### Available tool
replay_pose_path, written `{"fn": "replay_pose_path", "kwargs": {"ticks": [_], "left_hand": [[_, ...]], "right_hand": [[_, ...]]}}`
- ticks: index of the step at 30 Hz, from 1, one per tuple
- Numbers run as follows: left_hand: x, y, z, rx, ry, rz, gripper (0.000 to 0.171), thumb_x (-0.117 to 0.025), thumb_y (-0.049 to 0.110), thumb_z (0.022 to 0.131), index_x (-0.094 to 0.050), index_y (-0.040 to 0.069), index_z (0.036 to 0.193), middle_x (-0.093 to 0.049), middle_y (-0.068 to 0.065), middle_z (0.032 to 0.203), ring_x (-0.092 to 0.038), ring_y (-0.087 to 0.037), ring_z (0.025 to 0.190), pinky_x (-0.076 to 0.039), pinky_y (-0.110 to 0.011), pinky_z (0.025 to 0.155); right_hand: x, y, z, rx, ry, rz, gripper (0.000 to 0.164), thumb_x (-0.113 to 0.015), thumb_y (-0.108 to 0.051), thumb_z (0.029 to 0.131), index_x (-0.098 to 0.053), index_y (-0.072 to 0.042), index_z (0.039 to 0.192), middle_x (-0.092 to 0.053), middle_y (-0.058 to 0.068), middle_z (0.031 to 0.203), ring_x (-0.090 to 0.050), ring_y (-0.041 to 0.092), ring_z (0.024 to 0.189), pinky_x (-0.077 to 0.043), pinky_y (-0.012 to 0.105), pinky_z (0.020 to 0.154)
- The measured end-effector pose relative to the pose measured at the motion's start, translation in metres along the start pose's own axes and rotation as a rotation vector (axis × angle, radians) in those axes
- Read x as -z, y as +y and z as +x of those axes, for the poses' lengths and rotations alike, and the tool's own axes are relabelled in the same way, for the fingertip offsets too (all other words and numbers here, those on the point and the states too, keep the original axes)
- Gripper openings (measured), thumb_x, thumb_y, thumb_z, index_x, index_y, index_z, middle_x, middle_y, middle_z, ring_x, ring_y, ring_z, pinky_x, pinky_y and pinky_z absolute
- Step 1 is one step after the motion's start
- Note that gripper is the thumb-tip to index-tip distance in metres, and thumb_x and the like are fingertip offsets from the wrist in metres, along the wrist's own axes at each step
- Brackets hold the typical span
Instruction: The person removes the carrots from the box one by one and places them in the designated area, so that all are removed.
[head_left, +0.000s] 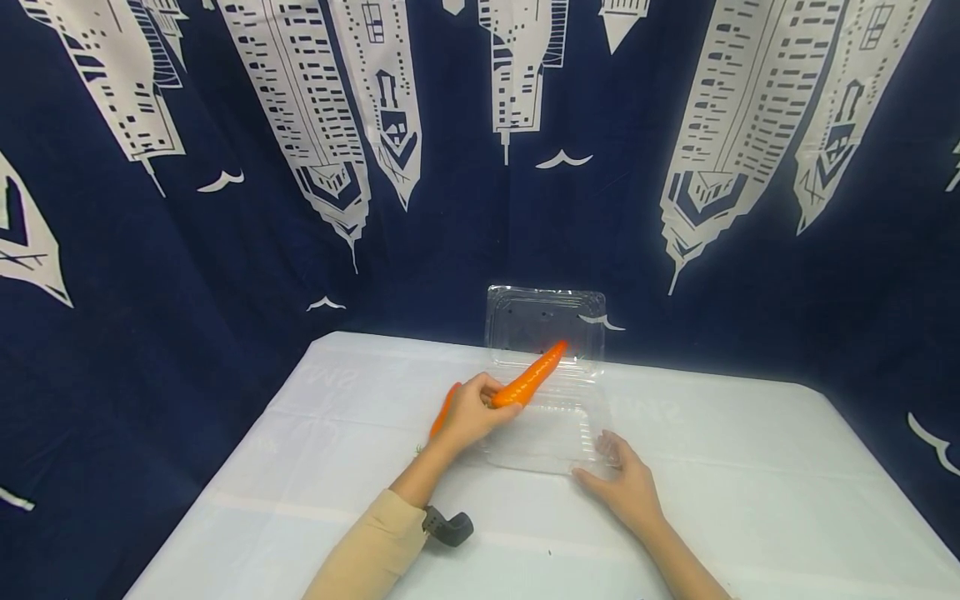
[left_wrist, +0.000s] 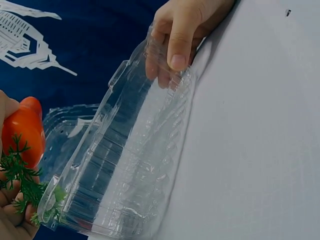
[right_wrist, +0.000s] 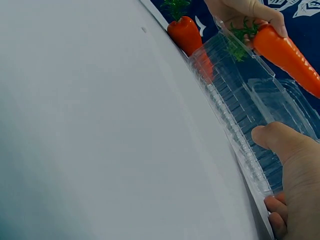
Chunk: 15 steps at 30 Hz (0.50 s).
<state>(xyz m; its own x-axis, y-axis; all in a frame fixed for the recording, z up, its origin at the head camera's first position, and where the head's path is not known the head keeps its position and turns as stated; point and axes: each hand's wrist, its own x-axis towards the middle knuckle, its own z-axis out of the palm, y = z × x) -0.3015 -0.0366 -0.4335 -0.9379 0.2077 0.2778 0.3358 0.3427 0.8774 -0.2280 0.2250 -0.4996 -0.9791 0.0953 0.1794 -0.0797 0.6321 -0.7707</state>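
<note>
In the head view my left hand (head_left: 471,413) holds an orange carrot (head_left: 531,379) by its thick end, the tip pointing up and away to the right. Green leafy tops (left_wrist: 21,170) poke out by the fingers in the left wrist view. The carrot is above a clear plastic clamshell box (head_left: 536,463), whose lid (head_left: 543,312) stands open at the back. My right hand (head_left: 628,492) grips the box's near right corner, thumb and fingers on either side of the wall. A second carrot (right_wrist: 185,35) lies left of the box, partly hidden by the left forearm in the head view.
A white-covered table (head_left: 750,483) bears the box and carrots. Behind it hangs a dark blue cloth (head_left: 465,233) printed with white buildings and birds. The left wrist wears a black band (head_left: 448,527) below a beige sleeve (head_left: 375,542).
</note>
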Motion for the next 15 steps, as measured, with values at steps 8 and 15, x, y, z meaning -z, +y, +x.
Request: {"fn": "replay_pose_path", "kwargs": {"ticks": [8,15], "left_hand": [[0.007,0.008,-0.008,0.014,0.089,-0.004,0.033,-0.082,0.027,0.075,-0.063,0.007,0.094,-0.065,-0.003,0.084,-0.059,-0.015,0.072,-0.051,-0.029,0.059],[0.017,0.014,-0.013,-0.023,0.156,-0.013,0.033,-0.083,0.024,0.075,-0.061,0.004,0.091,-0.065,-0.006,0.084,-0.059,-0.016,0.071,-0.052,-0.027,0.059]], "right_hand": [[0.000,0.001,0.000,-0.008,-0.006,-0.006,0.089,-0.081,-0.039,0.077,-0.039,0.004,0.142,-0.050,0.024,0.139,-0.045,0.042,0.128,-0.034,0.054,0.106],[-0.001,0.003,0.001,0.002,0.002,-0.004,0.089,-0.082,-0.040,0.077,-0.040,0.004,0.142,-0.051,0.023,0.138,-0.046,0.042,0.127,-0.035,0.054,0.105]]}}
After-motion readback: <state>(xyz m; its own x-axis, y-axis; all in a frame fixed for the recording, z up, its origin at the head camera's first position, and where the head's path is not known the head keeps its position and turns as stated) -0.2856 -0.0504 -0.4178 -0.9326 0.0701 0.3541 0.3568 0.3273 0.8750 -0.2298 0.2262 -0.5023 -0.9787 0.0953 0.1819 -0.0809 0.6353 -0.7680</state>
